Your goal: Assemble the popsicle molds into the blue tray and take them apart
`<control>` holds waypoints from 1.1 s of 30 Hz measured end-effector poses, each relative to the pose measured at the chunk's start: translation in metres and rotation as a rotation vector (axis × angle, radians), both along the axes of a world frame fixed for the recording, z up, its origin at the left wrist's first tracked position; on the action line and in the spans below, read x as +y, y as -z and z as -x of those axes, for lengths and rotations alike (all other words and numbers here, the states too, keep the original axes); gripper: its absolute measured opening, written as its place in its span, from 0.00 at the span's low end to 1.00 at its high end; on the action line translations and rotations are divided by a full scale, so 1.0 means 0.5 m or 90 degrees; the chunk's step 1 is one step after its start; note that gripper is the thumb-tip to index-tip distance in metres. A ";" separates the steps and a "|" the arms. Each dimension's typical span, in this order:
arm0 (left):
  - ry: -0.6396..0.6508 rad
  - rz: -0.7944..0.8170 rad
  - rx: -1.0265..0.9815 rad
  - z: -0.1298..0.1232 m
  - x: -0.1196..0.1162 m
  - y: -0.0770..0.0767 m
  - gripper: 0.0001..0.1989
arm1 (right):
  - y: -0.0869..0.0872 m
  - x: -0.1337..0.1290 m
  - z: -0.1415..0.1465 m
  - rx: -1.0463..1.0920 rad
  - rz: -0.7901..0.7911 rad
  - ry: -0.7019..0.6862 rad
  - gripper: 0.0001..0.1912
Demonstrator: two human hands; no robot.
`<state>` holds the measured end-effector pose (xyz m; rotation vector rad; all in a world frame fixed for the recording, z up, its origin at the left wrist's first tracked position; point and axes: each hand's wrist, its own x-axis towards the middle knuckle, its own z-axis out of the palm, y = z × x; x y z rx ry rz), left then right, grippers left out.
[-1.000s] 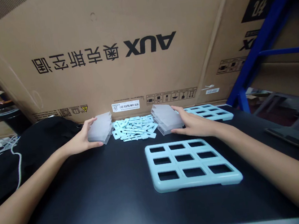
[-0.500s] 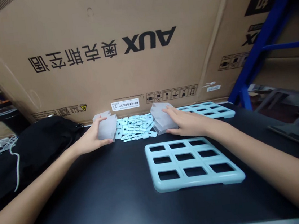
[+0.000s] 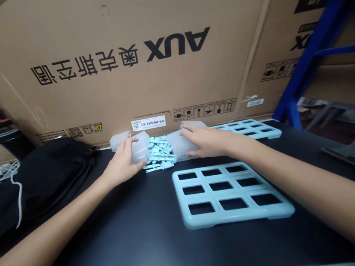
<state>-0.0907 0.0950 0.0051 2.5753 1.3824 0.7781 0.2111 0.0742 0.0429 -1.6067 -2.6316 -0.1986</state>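
Observation:
My left hand (image 3: 124,162) grips a translucent plastic box (image 3: 139,148) by its left side, thumb in front and fingers over the top. Just behind that hand is a second translucent box (image 3: 117,141). Opposite, my right hand (image 3: 206,141) has its thumb and fingers on another translucent box (image 3: 178,146); one more translucent box (image 3: 197,123) shows partly behind those fingers. Between the two front boxes lies a loose pile of light-blue flat plastic pieces (image 3: 160,150), squeezed against both. The boxes hide the pile's ends.
A light-blue nine-hole frame (image 3: 236,215) lies on the black table (image 3: 120,243) nearer me. A similar frame (image 3: 270,132) rests behind my right forearm. Black fabric (image 3: 56,173) and a dark bottle (image 3: 10,138) are at left. Behind stands a large cardboard box (image 3: 119,28); a blue metal post (image 3: 310,58) is at right.
The front boxes have moved toward each other, narrowing and heaping the light-blue pieces between them. My left hand went right, my right hand slightly left. The back left box stayed behind.

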 end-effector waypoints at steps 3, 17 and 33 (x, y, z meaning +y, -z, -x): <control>0.004 0.000 0.005 -0.027 -0.006 -0.001 0.31 | -0.012 0.004 0.027 -0.012 -0.018 -0.032 0.21; -0.192 -0.019 -0.195 0.041 0.073 -0.015 0.27 | 0.012 0.092 -0.096 0.241 -0.064 0.144 0.43; -0.018 0.107 -0.192 0.038 0.037 0.017 0.37 | 0.064 0.103 0.003 0.229 0.005 0.113 0.49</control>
